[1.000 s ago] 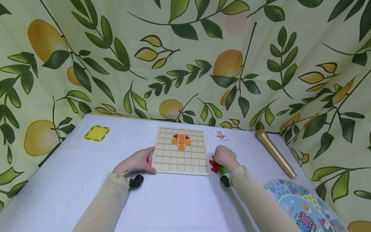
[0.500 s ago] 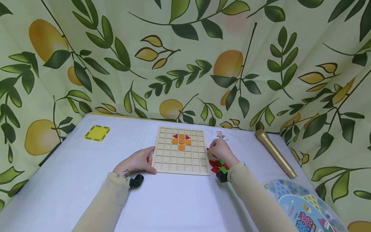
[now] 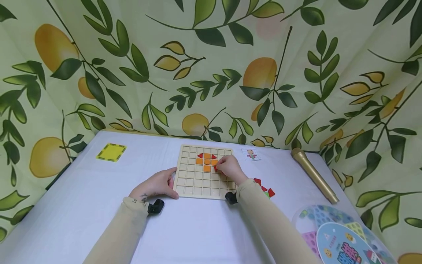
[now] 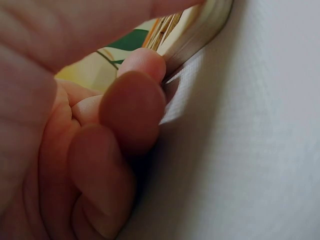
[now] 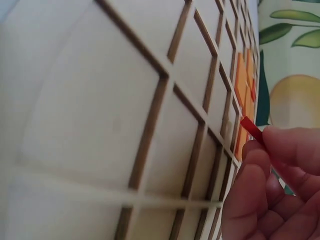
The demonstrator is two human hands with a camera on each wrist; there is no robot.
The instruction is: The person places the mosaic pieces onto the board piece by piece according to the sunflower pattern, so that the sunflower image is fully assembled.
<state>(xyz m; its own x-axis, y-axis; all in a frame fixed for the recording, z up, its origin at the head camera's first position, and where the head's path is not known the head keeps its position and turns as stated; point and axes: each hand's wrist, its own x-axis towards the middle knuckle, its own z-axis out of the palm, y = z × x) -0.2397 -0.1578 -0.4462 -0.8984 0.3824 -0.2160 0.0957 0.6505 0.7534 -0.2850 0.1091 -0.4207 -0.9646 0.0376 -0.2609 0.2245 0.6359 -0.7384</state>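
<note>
My right hand [image 3: 232,169] pinches a small thin red piece [image 5: 252,131] between thumb and forefinger, over the wooden grid board [image 3: 191,181]. The piece is just right of the lowest orange square [image 3: 207,168]. Several orange tiles form a cross in the board's upper middle, with a red triangle [image 3: 200,156] on each side of the top one. At the board's lower left edge rests my left hand [image 3: 156,185], thumb and forefinger spread along the rim; its other fingers curl beside it in the left wrist view. Loose red pieces [image 3: 258,181] lie right of the board, partly hidden by the sleeve.
A small picture card [image 3: 251,154] lies beyond the board's right corner. Farther right is a gold microphone [image 3: 314,176], with a round printed package [image 3: 343,238] at the near right. A yellow square frame [image 3: 111,152] lies far left. Patterned curtain [image 3: 197,110] stands behind the table.
My right hand has gone from the loose pieces leftward onto the board, carrying a red piece to beside the orange tiles. My left hand has stayed at the board's edge.
</note>
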